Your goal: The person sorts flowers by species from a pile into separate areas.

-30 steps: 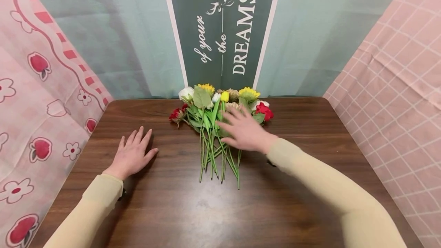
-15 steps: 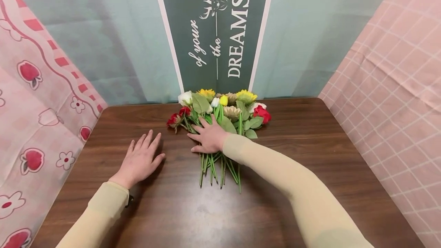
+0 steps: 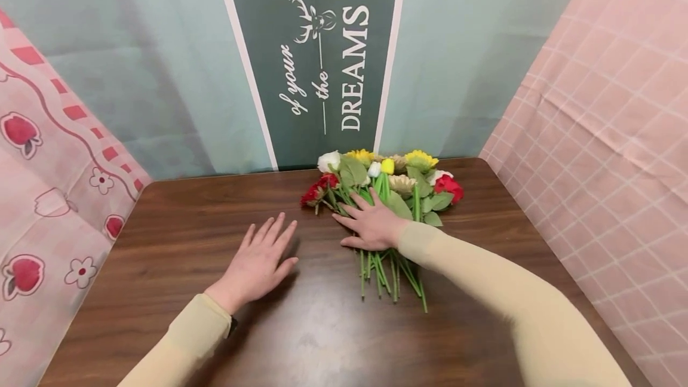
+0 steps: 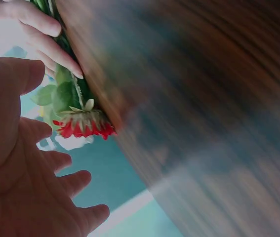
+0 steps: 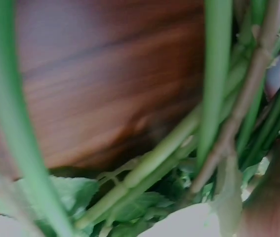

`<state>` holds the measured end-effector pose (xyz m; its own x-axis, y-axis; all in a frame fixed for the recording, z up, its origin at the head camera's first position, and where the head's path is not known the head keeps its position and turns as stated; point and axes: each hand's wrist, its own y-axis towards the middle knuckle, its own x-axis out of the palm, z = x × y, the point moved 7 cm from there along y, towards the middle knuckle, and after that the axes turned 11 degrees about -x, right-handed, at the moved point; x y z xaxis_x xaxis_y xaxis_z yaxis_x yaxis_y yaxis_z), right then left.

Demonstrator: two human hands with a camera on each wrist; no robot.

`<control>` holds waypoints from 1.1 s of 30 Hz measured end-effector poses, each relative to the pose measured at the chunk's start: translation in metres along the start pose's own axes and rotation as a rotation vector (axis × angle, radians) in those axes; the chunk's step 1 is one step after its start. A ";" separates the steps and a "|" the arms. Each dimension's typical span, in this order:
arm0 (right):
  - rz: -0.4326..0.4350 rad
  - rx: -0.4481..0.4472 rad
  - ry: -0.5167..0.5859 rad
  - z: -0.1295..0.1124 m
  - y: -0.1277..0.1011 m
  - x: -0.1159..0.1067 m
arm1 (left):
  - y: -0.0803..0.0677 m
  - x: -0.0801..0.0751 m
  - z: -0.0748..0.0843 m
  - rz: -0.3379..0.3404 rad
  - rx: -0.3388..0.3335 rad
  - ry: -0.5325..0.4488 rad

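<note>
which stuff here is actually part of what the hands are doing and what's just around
In hand:
- bunch of flowers, lying on the table
- right hand, resting flat on the stems
- left hand, flat on the table beside the bunch

Just around:
- DREAMS banner
- pink cloths at the sides

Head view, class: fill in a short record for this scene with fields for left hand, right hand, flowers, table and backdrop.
left hand: left hand lies flat on the table, fingers spread, apart from the stems
right hand: right hand rests on the flowers, no closed grip visible
flowers: flowers lie in a bunch, heads toward the backdrop, stems toward the person
table: table is dark wood grain
backdrop: banner reads "of your the DREAMS"
</note>
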<state>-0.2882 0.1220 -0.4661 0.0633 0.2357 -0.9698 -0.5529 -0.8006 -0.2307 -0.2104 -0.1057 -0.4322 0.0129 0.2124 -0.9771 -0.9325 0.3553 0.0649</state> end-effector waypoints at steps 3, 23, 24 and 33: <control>0.020 0.001 0.013 0.014 -0.025 0.008 | 0.002 0.003 0.020 -0.009 0.054 0.002; 0.064 0.097 0.031 0.096 -0.123 0.035 | 0.034 0.024 0.117 -0.125 0.264 0.044; 0.065 0.107 0.030 0.098 -0.126 0.035 | 0.033 0.025 0.118 -0.123 0.270 0.049; 0.099 0.192 0.056 0.112 -0.130 0.038 | 0.032 0.028 0.120 -0.112 0.288 0.065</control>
<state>-0.3071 0.2963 -0.4641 0.0440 0.1258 -0.9911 -0.7066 -0.6974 -0.1199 -0.1967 0.0205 -0.4334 0.0774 0.1019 -0.9918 -0.7857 0.6186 0.0022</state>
